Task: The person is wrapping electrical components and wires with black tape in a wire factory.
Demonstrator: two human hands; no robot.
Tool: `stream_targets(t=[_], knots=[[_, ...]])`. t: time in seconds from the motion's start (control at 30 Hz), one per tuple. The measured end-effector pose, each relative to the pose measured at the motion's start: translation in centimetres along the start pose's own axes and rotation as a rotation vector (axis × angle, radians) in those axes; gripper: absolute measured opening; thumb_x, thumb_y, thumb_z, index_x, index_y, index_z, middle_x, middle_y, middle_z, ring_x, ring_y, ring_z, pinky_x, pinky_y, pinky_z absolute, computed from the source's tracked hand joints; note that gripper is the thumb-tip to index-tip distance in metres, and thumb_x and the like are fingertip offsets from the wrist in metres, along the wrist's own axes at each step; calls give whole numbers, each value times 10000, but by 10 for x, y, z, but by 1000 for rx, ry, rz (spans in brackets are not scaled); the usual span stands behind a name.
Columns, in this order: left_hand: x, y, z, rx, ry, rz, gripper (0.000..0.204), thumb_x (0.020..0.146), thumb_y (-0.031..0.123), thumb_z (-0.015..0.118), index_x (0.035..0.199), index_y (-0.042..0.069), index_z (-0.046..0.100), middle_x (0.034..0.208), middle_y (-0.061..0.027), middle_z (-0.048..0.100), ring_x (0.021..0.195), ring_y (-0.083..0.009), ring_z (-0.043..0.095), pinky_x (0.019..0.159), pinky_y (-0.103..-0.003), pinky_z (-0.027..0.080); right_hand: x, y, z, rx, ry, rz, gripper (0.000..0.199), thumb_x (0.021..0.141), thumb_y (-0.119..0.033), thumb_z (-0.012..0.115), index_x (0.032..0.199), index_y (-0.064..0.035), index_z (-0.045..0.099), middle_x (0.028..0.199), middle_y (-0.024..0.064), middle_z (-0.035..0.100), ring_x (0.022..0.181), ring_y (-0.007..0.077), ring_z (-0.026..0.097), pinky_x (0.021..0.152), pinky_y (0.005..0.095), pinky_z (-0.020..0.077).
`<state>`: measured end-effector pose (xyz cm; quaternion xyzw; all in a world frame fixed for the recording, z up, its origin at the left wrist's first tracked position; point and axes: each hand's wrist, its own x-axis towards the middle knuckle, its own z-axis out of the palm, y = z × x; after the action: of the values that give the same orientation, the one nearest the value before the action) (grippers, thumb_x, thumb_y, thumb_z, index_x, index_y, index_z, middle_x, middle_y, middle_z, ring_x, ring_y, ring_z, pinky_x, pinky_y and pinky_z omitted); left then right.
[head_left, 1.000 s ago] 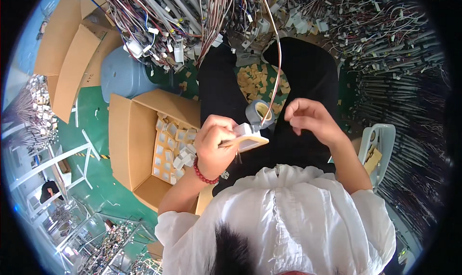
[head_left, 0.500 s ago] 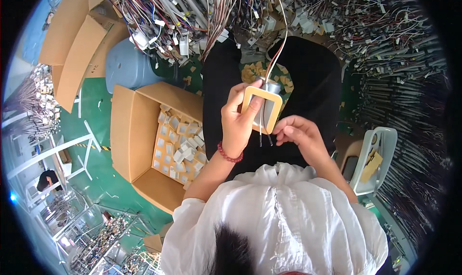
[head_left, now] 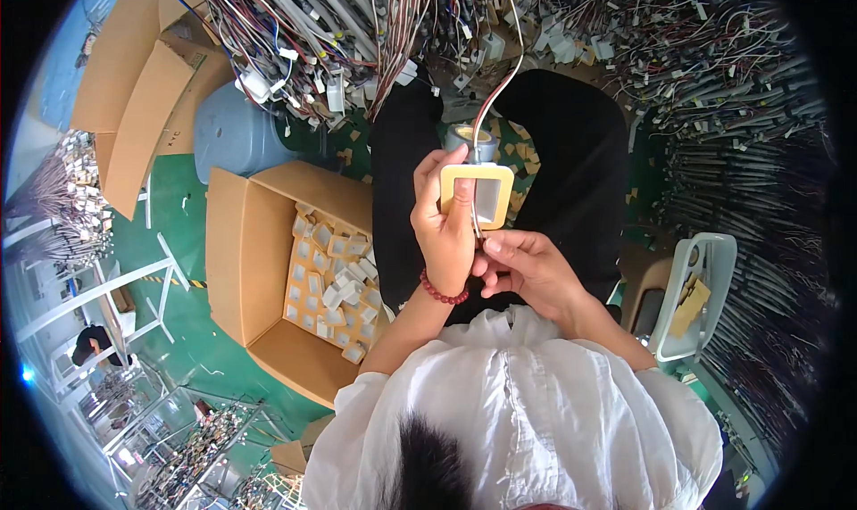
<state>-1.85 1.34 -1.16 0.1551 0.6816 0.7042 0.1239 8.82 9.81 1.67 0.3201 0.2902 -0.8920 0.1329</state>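
Observation:
My left hand (head_left: 446, 238) grips a small white box-like housing with a flat tan rim (head_left: 503, 189), its thumb laid across the opening. A bundle of thin wires (head_left: 486, 108), white and dark red, comes down from above and runs through the housing. Just below the rim, my right hand (head_left: 531, 265) pinches the wires' lower ends between thumb and forefinger; the tips are mostly hidden by the fingers. Right behind the housing sits a grey ring-shaped roll (head_left: 461, 140), perhaps tape, partly covered by my left fingers.
To the left an open cardboard box (head_left: 230, 251) holds many similar tan-rimmed white pieces (head_left: 326, 269). A blue-grey plastic stool (head_left: 234, 135) stands behind it. Wire harnesses (head_left: 303, 28) hang ahead and pile up at the right (head_left: 741, 135). A pale plastic basket (head_left: 716, 282) is at my right.
My right hand has moved left and closed on the wire ends, which hung free below the housing before. The housing has shifted slightly left and turned more upright.

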Motion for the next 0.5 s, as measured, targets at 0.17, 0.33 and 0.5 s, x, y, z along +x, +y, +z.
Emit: stream_targets(t=[0.17, 0.33, 0.5], knots=[[-2, -10, -1, -165, -74, -137, 390, 991, 210, 469, 1342, 49, 417, 1098, -122, 592, 881, -169, 622, 757, -275, 525, 7, 0, 6, -28, 124, -35, 201, 928, -221, 595, 952, -33, 660, 738, 17, 604, 634, 95, 567, 639, 268, 540], [0, 23, 9, -467, -112, -346, 477, 1007, 289, 409, 1423, 101, 273, 1045, -131, 586, 861, -215, 649, 742, -325, 564, 11, 7, 1, -62, 64, -181, 191, 921, -208, 610, 962, -28, 661, 717, 8, 593, 606, 91, 544, 590, 229, 485], [2, 16, 6, -495, -113, -333, 475, 1007, 295, 408, 1424, 107, 278, 1037, -121, 583, 844, -195, 642, 739, -328, 565, 13, 14, -2, -359, 59, -389, 218, 943, -180, 574, 1025, 8, 648, 748, 14, 570, 603, 88, 522, 558, 214, 434]])
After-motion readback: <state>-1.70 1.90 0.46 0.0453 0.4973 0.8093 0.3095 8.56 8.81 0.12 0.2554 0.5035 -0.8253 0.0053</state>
